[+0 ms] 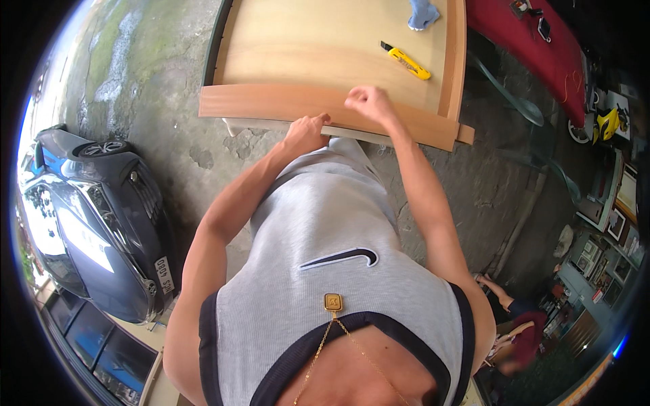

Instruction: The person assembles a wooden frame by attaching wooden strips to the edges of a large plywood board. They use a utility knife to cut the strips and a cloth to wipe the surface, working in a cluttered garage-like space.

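A wide, flat wood-coloured strip (pixel 264 101) lies along the near side of a shallow framed wooden panel (pixel 291 47). My left hand (pixel 308 134) is closed over the strip's near edge, around its middle. Just above the strip, further right, my right hand (pixel 371 105) is curled closed; whatever its fingers might hold is hidden. A yellow utility knife (pixel 409 63) rests on the panel beyond my right hand, its dark tip pointing left. At the panel's far right lies a crumpled blue cloth (pixel 423 13).
A dark grey car (pixel 108 223) stands on the concrete floor (pixel 169 88) at left. To the far right is a red-covered surface (pixel 535 54) with small items on it. Behind on the right, a person in a dark red top (pixel 525 338) is near cluttered shelves (pixel 602 264).
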{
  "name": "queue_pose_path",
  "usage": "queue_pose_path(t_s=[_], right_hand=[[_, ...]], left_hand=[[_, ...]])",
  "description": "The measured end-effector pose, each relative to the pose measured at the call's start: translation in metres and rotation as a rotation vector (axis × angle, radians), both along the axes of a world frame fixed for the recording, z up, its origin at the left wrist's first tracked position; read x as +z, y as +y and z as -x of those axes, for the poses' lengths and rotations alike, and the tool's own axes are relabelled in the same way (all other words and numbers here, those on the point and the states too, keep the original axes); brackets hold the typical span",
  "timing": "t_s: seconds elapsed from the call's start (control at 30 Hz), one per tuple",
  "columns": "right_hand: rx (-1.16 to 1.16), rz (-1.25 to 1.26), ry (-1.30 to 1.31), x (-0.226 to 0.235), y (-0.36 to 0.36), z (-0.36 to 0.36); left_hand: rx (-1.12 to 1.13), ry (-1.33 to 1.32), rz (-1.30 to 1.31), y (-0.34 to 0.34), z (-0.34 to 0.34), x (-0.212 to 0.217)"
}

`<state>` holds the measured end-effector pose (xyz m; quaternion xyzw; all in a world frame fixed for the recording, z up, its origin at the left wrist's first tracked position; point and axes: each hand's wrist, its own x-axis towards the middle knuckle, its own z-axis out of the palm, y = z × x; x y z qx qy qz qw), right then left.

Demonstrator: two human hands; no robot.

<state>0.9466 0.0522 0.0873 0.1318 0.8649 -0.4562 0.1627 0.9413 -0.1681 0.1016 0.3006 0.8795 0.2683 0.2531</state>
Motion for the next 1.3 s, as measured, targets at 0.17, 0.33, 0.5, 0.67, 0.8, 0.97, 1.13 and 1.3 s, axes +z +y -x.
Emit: queue_pose_path(t_s=[0.17, 0.33, 0.5, 0.67, 0.8, 0.97, 1.13, 1.3], right_hand=[[-0.181, -0.79, 0.317, -0.035, 0.081, 0.043], [0.002, -0.77, 0.227, -0.067, 0.12, 0.066], [-0.207, -0.42, 0.357, -0.049, 0.115, 0.056], [-0.627, 0.165, 0.244, 0.011, 0.146, -0.028], [-0.663, -0.46, 0.236, 0.026, 0.166, -0.118], [-0.649, -0.547, -0.012, 0.02, 0.157, -0.164], [-0.65, -0.443, -0.002, 0.016, 0.153, -0.169], [-0.63, -0.474, 0.017, 0.013, 0.155, -0.168]], left_hand=[[0.037, -0.101, 0.13, 0.005, -0.002, 0.009], [0.068, -0.062, 0.151, 0.013, -0.003, 0.007], [0.05, -0.039, 0.178, 0.019, -0.001, 0.0], [0.072, -0.052, 0.145, 0.021, -0.001, 0.002], [0.112, -0.001, 0.1, 0.018, -0.005, -0.005], [0.205, 0.118, 0.038, 0.021, -0.009, -0.019], [0.287, 0.198, -0.078, 0.021, -0.008, -0.029], [0.282, 0.195, -0.036, 0.023, -0.008, -0.025]])
